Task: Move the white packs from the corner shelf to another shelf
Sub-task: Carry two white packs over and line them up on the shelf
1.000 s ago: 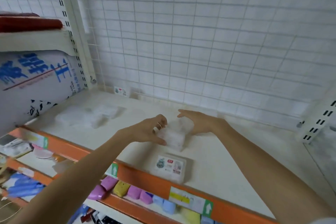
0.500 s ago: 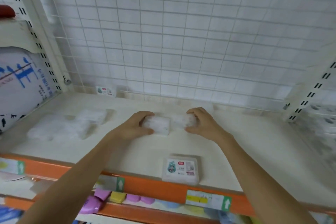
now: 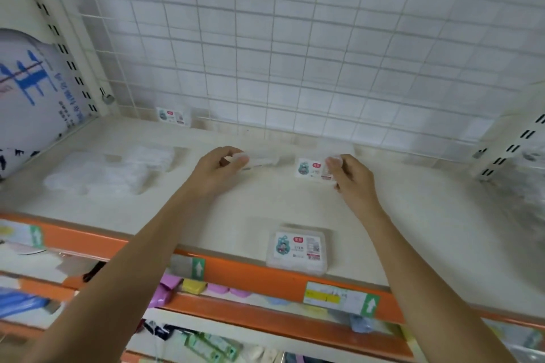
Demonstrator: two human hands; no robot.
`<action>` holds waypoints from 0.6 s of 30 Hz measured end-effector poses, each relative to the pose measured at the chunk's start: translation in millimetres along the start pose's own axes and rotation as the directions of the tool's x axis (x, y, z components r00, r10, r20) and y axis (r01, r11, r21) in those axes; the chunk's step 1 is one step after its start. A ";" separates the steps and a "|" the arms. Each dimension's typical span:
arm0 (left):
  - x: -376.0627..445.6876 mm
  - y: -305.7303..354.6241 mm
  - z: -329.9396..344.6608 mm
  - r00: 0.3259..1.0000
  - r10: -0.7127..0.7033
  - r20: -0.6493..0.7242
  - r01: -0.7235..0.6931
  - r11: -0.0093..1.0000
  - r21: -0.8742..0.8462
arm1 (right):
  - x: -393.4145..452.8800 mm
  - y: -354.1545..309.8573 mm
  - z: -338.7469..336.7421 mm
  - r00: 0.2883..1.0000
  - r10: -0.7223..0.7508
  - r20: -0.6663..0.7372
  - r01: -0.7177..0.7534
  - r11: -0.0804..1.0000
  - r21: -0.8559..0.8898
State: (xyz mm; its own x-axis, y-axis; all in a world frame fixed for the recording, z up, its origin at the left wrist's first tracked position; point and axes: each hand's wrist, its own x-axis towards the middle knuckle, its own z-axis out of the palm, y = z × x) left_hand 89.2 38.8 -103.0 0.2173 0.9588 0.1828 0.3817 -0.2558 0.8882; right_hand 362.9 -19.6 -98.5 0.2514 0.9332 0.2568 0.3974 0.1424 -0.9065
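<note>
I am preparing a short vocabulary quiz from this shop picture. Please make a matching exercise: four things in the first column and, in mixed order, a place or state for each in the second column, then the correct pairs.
Column 1
1. left hand
2. right hand
3. labelled pack
4. heap of white packs

Column 2
A. lies flat near the shelf's front edge, touched by no hand
B. holds a pack whose printed label faces the camera
C. lies on the left part of the shelf
D. holds a clear pack with no label in view

Pairs: 1-D, 2-B, 3-A, 4-C
</note>
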 end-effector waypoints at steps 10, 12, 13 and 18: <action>0.7 4.2 1.6 0.986 -0.108 -0.126 0.104 0.994 -0.038 | 1.4 2.1 2.0 1.000 0.023 0.005 -0.023 1.000 0.019; -0.1 4.8 1.9 0.987 -0.120 -0.106 0.114 0.992 -0.054 | 1.3 1.6 2.3 1.000 0.023 0.017 -0.023 1.000 0.006; -1.0 5.1 1.9 0.988 -0.123 -0.094 0.118 0.991 -0.057 | 1.3 1.4 2.4 0.999 0.024 0.022 -0.024 1.000 -0.004; -6.9 8.5 2.4 0.991 -0.117 -0.060 0.108 0.985 -0.135 | 0.0 2.1 2.6 0.998 0.018 0.056 -0.015 0.999 -0.052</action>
State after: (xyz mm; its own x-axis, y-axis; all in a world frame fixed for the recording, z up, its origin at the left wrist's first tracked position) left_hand 93.1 29.7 -97.8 0.1172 0.9878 0.1029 0.2781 -0.1321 0.9514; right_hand 361.4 -18.4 -101.2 0.2087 0.9526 0.2212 0.4387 0.1109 -0.8918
